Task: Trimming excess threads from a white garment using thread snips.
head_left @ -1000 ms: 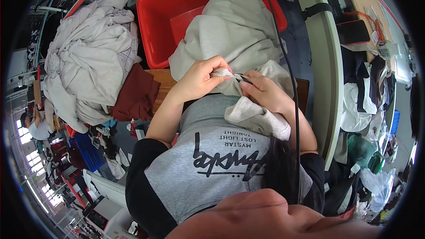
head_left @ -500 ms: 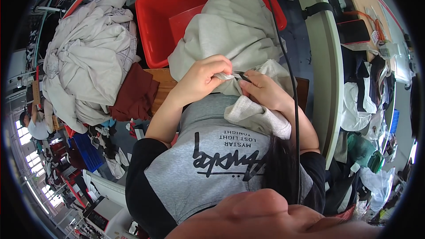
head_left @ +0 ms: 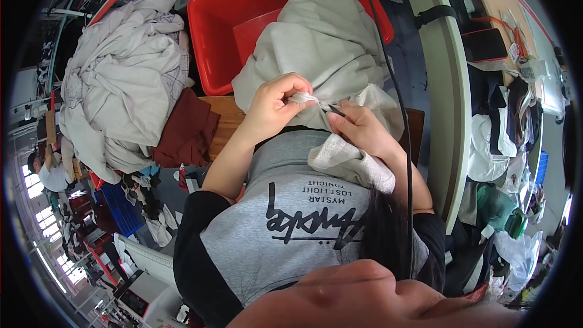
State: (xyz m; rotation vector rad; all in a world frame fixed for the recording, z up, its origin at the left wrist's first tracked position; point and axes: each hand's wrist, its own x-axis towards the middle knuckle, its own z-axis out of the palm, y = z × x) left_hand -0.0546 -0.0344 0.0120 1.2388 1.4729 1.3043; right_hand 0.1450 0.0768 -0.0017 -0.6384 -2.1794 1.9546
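Pale beige fabric (head_left: pixel 316 36) lies draped over my lap and hangs toward the red tub. My left hand (head_left: pixel 282 102) is closed, pinching a bunched edge of this fabric between thumb and fingers. Close on its right, my right hand (head_left: pixel 361 124) is closed around a small dark pointed tool (head_left: pixel 333 110). The tool's tip points at the pinched edge; the rest is hidden in my fingers, so its exact kind cannot be made out. A folded part of the beige fabric (head_left: pixel 349 161) rests against my shirt below my right hand.
Beyond my lap stands a red tub (head_left: pixel 212 36). A heap of pale fabric (head_left: pixel 121 79) and a dark red cloth (head_left: pixel 187 127) lie at the left by a wooden bench (head_left: pixel 226 124). A black cable (head_left: pixel 398 85) hangs near my right arm, beside a pale table edge (head_left: pixel 446 85).
My left hand has moved slightly left, drawing the pinched edge apart from my right hand. The dark tool's tip now shows more plainly between them.
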